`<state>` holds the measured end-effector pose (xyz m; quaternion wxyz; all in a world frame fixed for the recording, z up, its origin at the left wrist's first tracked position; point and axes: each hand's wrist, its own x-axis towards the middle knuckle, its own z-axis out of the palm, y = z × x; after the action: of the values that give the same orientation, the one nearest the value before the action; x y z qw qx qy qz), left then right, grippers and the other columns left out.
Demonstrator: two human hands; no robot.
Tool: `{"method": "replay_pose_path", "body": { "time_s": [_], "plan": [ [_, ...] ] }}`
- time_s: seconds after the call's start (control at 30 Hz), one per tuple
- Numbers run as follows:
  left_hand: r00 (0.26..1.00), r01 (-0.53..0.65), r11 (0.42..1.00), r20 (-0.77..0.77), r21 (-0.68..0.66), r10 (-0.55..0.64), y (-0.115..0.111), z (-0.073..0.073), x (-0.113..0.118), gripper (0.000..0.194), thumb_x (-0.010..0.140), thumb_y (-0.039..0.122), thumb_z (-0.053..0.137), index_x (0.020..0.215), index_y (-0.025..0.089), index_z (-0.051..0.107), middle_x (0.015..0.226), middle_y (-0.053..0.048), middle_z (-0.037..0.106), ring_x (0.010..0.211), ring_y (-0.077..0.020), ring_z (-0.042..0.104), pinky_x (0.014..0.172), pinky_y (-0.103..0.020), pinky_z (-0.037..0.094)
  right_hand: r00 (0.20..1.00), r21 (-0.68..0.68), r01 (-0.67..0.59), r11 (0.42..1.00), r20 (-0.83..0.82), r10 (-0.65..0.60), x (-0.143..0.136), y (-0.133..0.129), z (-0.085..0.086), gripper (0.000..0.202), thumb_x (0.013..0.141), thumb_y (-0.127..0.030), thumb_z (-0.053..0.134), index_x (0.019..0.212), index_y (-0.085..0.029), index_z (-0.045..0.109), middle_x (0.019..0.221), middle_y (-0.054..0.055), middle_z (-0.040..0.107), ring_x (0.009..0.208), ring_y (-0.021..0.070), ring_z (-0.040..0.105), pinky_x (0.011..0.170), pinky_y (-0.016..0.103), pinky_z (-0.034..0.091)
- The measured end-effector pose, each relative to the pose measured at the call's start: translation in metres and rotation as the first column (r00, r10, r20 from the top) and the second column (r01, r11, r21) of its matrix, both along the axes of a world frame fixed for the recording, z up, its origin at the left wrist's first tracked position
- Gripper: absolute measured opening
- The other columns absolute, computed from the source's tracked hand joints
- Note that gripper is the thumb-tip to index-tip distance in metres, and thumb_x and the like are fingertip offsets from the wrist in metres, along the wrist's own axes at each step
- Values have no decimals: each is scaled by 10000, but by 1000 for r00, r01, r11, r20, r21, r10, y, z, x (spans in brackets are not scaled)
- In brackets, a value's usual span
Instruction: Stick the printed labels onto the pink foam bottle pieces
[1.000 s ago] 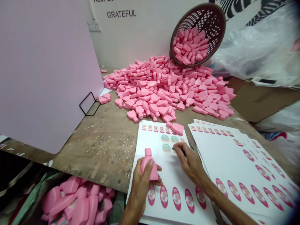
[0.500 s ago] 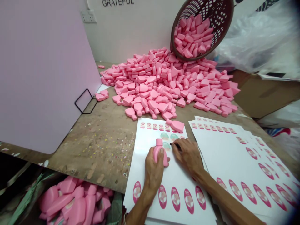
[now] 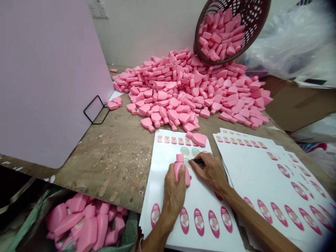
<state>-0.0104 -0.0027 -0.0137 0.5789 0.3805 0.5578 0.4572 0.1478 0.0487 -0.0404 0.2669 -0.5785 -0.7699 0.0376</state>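
My left hand [image 3: 175,190] is wrapped round a pink bottle [image 3: 181,172], cap end pointing away, thumb on its face. Just right of it, my right hand [image 3: 210,171] pinches a thin dark tool [image 3: 197,161], its tip at a round green sticker. Both hands are over a white sticker sheet [image 3: 168,157] on a stack. Small labels line the sheet's top, and pink oval stickers [image 3: 198,222] run along its bottom. Another pink bottle [image 3: 198,139] lies across the sheet's top edge.
Many pink bottles [image 3: 170,87] are heaped at the back, below a tilted brown basket [image 3: 233,31]. More sticker sheets [image 3: 252,168] lie at right. A pink board [image 3: 52,80] with a black wire stand [image 3: 96,110] is at left. An open green sack [image 3: 130,231] of bottles stands below the table edge.
The camera view has shifted slightly. The dark tool shows more clearly in my right hand, with its tip close to the green sticker beside the held bottle. My left hand keeps its grip.
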Motion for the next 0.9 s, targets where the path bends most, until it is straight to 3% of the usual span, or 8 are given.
{"method": "replay_pose_path", "body": {
  "time_s": [0.2,0.37,0.47,0.6,0.73,0.83,0.9],
  "plan": [
    [997,-10,1000,73,2,9,-4,1,-3,345,897,488,441,980,160,507,905,-79,596,770,-207,689,590,-251,517,996,193,-52,980,83,37,-2,-3,-2,132,823,-308,608,771,-189,579,724,37,656,720,194,575,717,337,371],
    [993,0,1000,119,23,-3,-5,-3,-6,377,891,514,443,995,159,514,945,-88,609,774,-209,701,626,-259,533,995,262,-93,961,0,96,-3,-7,-1,158,803,-320,634,739,-194,562,661,23,631,657,175,561,665,325,387],
    [988,-11,1000,155,12,9,-4,-5,-6,397,864,529,488,1002,158,523,942,-81,608,784,-211,701,635,-256,540,981,156,-12,988,-188,42,0,-7,3,196,797,-375,631,739,-201,560,691,24,622,654,165,561,641,309,426],
    [973,-37,999,227,-30,43,-5,-3,-7,449,834,556,522,1025,150,539,841,-51,598,721,-200,694,621,-267,554,862,-127,112,985,-480,-160,2,-8,22,277,802,-466,611,784,-190,588,709,7,619,632,143,565,597,276,464],
    [908,-113,992,400,-62,128,-10,6,-13,516,824,582,525,1064,128,582,862,-68,613,704,-188,672,602,-281,572,843,-305,-29,952,-519,-141,-11,-18,45,334,790,-503,610,886,-195,696,800,32,693,717,179,622,625,288,495],
    [841,-125,987,516,-102,160,-15,12,-21,574,855,597,455,1109,103,602,1039,-132,619,774,-199,664,604,-296,586,833,-317,-128,940,-548,-72,-30,-30,53,304,788,-478,622,900,-219,734,935,55,727,867,230,653,737,331,524],
    [824,-107,986,544,-127,160,-16,14,-26,600,866,604,425,1113,89,609,1048,-149,633,766,-200,663,602,-306,591,831,-314,-158,936,-554,-46,-43,-36,56,273,790,-460,625,886,-233,742,921,49,734,852,227,660,740,331,533]
  ]
}}
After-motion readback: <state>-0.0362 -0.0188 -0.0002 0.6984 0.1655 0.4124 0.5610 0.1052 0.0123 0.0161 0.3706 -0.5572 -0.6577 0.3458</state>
